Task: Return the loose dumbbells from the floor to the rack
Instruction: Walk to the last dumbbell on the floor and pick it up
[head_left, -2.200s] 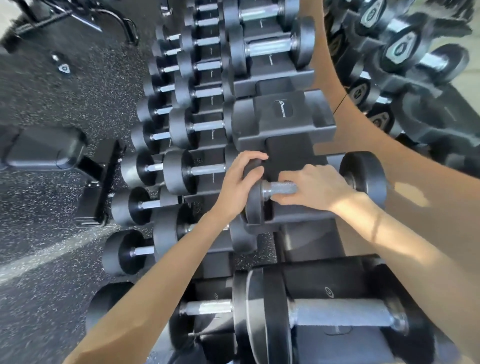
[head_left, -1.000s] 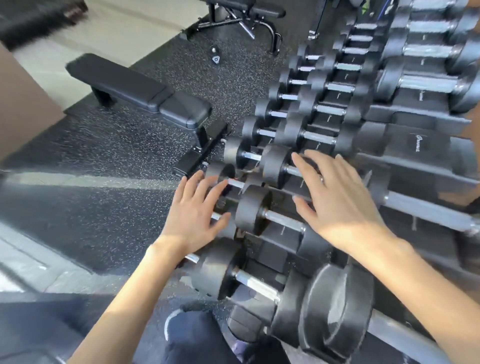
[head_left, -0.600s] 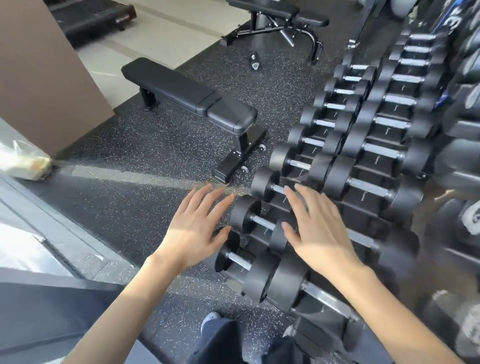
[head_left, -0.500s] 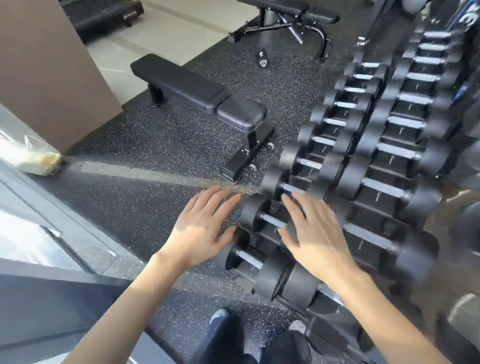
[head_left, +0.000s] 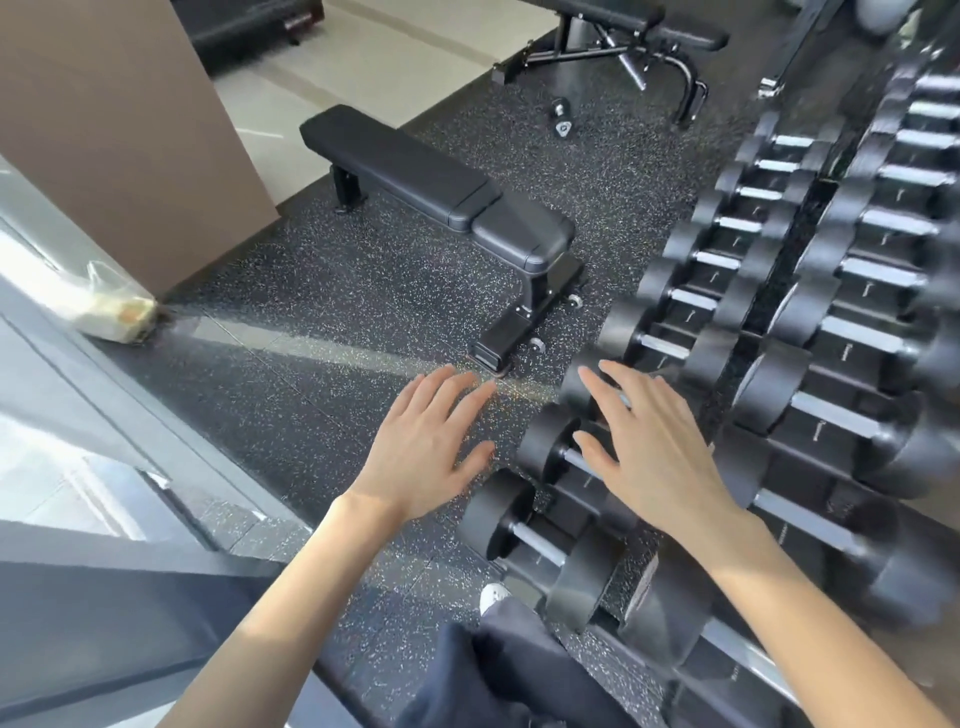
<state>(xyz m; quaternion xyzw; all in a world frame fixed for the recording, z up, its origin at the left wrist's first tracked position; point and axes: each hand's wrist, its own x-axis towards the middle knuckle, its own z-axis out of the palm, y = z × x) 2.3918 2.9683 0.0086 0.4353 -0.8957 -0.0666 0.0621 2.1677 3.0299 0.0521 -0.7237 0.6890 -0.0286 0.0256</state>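
Note:
A small black dumbbell (head_left: 561, 118) lies loose on the speckled rubber floor far ahead, near the adjustable bench's feet. The dumbbell rack (head_left: 810, 332) runs along the right side, its rows filled with several black round-headed dumbbells. My left hand (head_left: 426, 444) hovers flat over the floor with straight, spread fingers and holds nothing. My right hand (head_left: 649, 452) is held out flat above the rack's lower row, fingers straight, also empty; whether it touches a dumbbell is unclear.
A flat black bench (head_left: 441, 189) stands on the floor ahead of my hands. An adjustable bench (head_left: 618, 39) sits at the back. A brown wall panel (head_left: 114, 130) and a grey ledge (head_left: 104, 395) bound the left. My shoe (head_left: 493, 597) is near the rack's base.
Both hands let go of the dumbbell set on the rack and opened flat. My view has swung left and up, showing the floor, the benches and the loose dumbbell.

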